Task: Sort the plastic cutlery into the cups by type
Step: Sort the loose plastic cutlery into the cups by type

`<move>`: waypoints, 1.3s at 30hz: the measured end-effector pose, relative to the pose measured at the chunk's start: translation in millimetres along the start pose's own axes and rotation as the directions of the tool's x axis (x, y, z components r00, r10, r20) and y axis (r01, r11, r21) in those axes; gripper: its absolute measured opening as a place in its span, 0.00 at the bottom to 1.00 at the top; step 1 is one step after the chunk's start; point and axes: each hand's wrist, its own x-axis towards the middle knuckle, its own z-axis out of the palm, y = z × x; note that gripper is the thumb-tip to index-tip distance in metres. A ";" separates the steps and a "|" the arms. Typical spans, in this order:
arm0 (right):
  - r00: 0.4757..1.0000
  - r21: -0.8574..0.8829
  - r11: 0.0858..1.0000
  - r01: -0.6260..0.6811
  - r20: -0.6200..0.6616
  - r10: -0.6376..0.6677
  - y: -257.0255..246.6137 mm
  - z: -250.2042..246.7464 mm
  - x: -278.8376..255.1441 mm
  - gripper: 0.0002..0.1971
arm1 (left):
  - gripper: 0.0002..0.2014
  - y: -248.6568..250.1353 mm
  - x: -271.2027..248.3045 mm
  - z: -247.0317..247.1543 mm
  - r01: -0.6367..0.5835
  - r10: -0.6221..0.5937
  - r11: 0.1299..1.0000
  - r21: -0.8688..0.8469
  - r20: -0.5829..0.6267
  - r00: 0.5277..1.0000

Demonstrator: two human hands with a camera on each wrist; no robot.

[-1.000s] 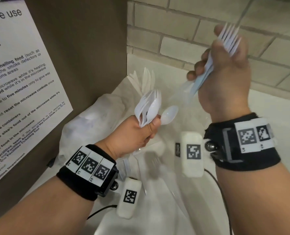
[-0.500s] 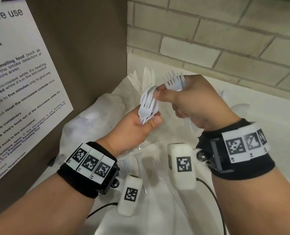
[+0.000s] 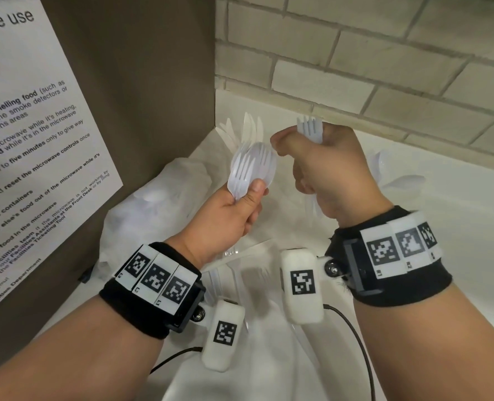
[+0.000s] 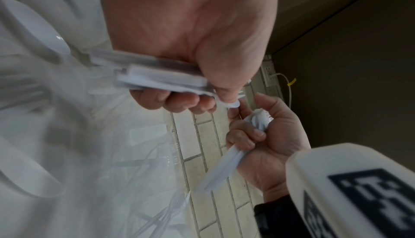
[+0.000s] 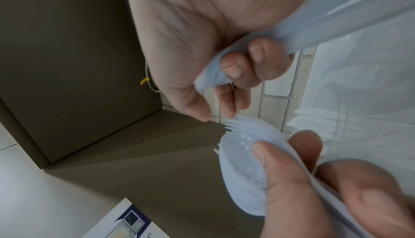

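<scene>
Head view shows a fanned bundle of white plastic forks and a spoon (image 3: 251,169) standing tines-up in the left hand (image 3: 225,218), raised above the white desk (image 3: 442,227). Its thumb presses across the necks of the cutlery from the front while the curled fingers close behind the handles; the left wrist view shows those handles (image 4: 161,77) stacked flat between thumb and fingers. Just beside this bundle, to its right, a second bunch of white plastic forks (image 3: 310,130) sticks up out of the right hand (image 3: 329,175), with the handle ends poking out below the fist. That hand is closed round the bunch as a fist, knuckles toward the brick wall (image 3: 384,68), and its thumb tip reaches toward the tines of the left bundle; whether it touches them I cannot tell. In the right wrist view the curled fingers (image 5: 233,66) wrap the pale handles and the thumb comes close to the tips of the left bundle. Both forearms rise from below, each wrist wearing a black band with square printed markers. Behind the hands, white plastic knives (image 3: 248,131) stand upright in a clear cup, and crumpled clear plastic (image 3: 159,195) lies on the desk by a brown panel carrying a printed microwave notice (image 3: 28,140)
</scene>
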 end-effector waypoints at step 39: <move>0.996 -0.240 0.970 0.046 0.088 -0.025 15.0 23.6 -2.5 0.08 | 0.20 -3.5 13.4 1.5 -0.002 0.017 0.992 0.130 -0.115 0.993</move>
